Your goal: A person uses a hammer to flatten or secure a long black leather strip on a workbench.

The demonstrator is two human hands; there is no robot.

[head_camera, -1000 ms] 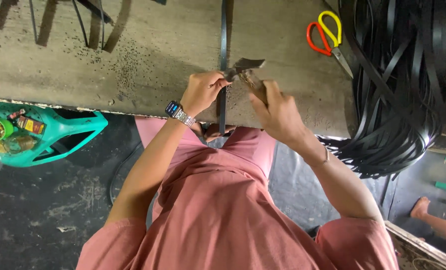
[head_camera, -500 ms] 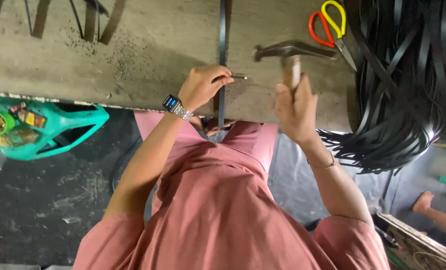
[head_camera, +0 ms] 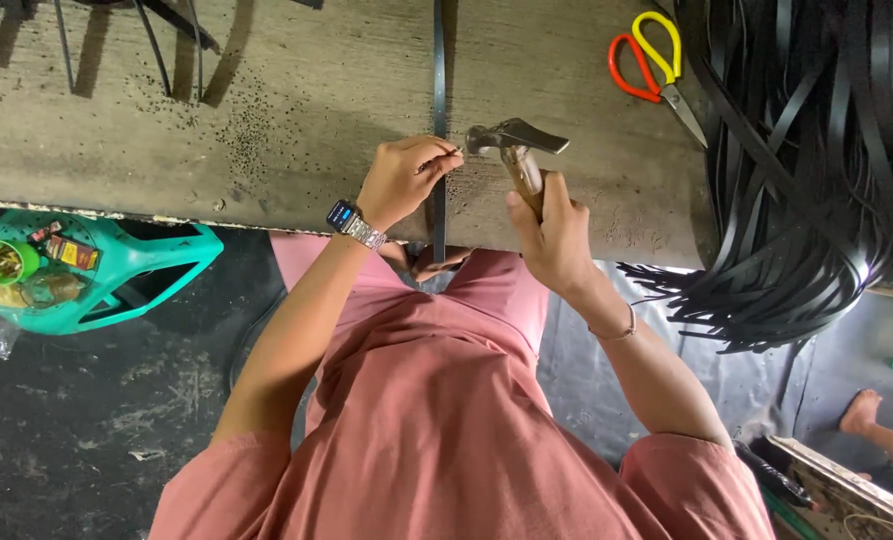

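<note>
My right hand [head_camera: 551, 232] grips the wooden handle of a claw hammer [head_camera: 514, 143], whose steel head sits just right of a dark narrow strap [head_camera: 438, 90] running up the wooden workbench [head_camera: 266, 110]. My left hand [head_camera: 404, 180], with a watch on its wrist, pinches a small nail against the strap right beside the hammer's face. The nail is barely visible between my fingertips.
Scissors [head_camera: 648, 62] with a red and a yellow handle lie at the upper right of the bench. A big bundle of black straps [head_camera: 816, 170] hangs over the right end. A teal plastic stool [head_camera: 86, 275] with small items stands on the dark floor at left. Another person's foot [head_camera: 861, 412] shows at lower right.
The hammer rose from the nail half a second ago and has come back down to it. My left hand stayed at the strap, holding the nail.
</note>
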